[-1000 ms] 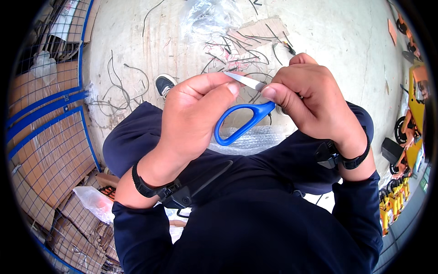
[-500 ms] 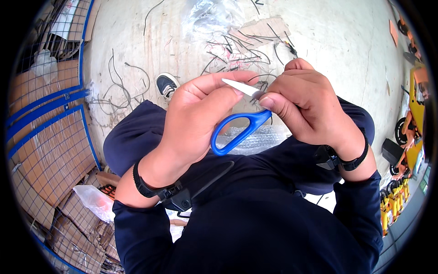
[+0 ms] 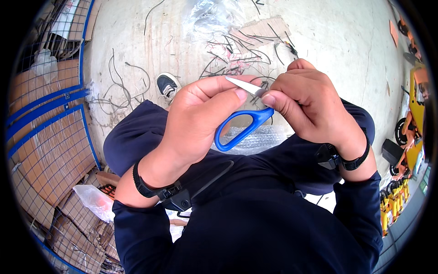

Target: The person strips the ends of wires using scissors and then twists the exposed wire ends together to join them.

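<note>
A pair of scissors [image 3: 246, 130] with a blue loop handle and a pale pointed blade lies between my hands. My right hand [image 3: 310, 98] is closed around it where blade meets handle, its thumb pressed on top. The blade points to the upper left, across the fingers of my left hand [image 3: 198, 107]. My left thumb and index finger are closed together at the blade, the thumb tip at its lower edge. What they pinch is hidden. The blue loop hangs beside my left palm. A thin dark wire [image 3: 263, 76] arcs near the right fingers, partly hidden.
Cut black and red wire scraps [image 3: 242, 52] lie on the floor ahead, around a torn cardboard piece [image 3: 269, 28] and clear plastic [image 3: 212, 18]. Looser wires [image 3: 121, 84] curl at the left. A blue mesh cage [image 3: 83, 55] lines the left; yellow and orange wheeled items [image 3: 413, 137] line the right.
The scissors and my left fingers have shifted slightly to the right. The blue loop sits a little higher. My right hand keeps its grip and has barely moved.
</note>
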A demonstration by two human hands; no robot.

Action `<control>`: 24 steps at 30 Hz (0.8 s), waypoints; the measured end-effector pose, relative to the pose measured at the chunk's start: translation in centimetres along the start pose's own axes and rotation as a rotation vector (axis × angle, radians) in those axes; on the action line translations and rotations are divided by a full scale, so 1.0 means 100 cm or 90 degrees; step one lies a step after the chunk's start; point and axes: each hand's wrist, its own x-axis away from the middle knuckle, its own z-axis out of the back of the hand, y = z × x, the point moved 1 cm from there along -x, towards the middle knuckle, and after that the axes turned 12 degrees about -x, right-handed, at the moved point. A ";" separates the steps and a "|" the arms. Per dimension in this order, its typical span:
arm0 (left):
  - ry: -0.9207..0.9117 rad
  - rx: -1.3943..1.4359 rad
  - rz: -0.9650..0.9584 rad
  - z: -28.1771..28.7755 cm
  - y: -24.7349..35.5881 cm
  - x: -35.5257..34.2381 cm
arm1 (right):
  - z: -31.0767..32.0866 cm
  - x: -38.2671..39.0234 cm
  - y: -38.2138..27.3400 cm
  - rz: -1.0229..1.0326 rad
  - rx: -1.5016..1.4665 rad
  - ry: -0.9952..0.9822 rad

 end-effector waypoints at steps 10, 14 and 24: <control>0.003 -0.025 -0.024 0.003 -0.002 0.000 | 0.003 0.000 0.000 -0.025 0.001 -0.004; 0.025 -0.051 -0.026 0.004 -0.001 -0.001 | 0.003 0.000 0.002 -0.032 -0.007 0.012; 0.032 -0.020 -0.033 0.008 0.005 0.004 | 0.031 0.001 0.014 -0.208 -0.423 0.186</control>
